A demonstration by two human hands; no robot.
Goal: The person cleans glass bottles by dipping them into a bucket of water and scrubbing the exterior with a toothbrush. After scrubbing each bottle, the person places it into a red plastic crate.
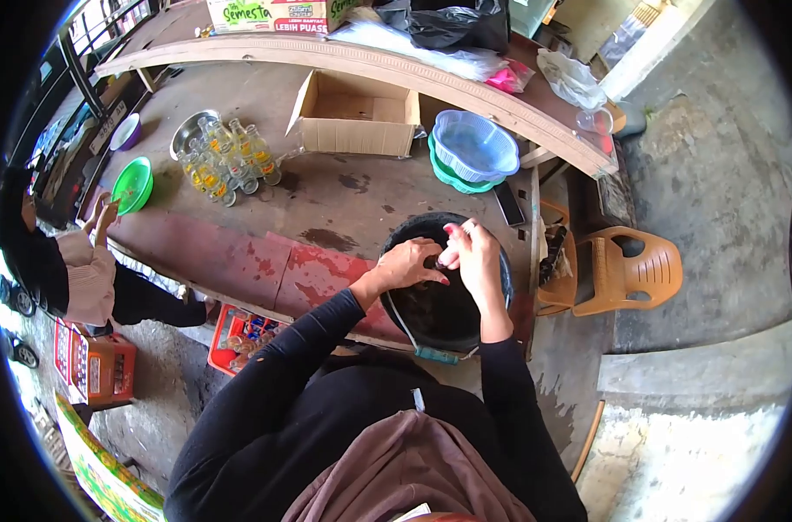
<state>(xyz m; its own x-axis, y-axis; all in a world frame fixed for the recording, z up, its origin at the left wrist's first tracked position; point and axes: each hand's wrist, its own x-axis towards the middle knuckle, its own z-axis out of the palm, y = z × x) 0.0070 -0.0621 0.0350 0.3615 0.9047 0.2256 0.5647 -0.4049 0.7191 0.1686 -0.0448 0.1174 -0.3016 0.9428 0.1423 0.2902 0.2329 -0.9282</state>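
Both of my hands are above a black bucket (426, 326) with dark contents. My left hand (405, 264) reaches in from the left, fingers curled over the bucket's middle. My right hand (476, 261) is bent close beside it, fingers drawn together around a small pale pinkish thing (449, 259). Its kind is too small to make out. The fingertips of both hands come close to it, and red shows on the nails. Whether my left fingers grip it too is partly hidden.
Glass bottles (226, 161) stand on the table near a metal bowl (190, 135) and cardboard box (352, 130). Stacked plastic baskets (476, 146) and a phone (508, 204) lie beyond the bucket. Another person (87, 270) handles a green basin (134, 185). An orange chair (631, 271) stands right.
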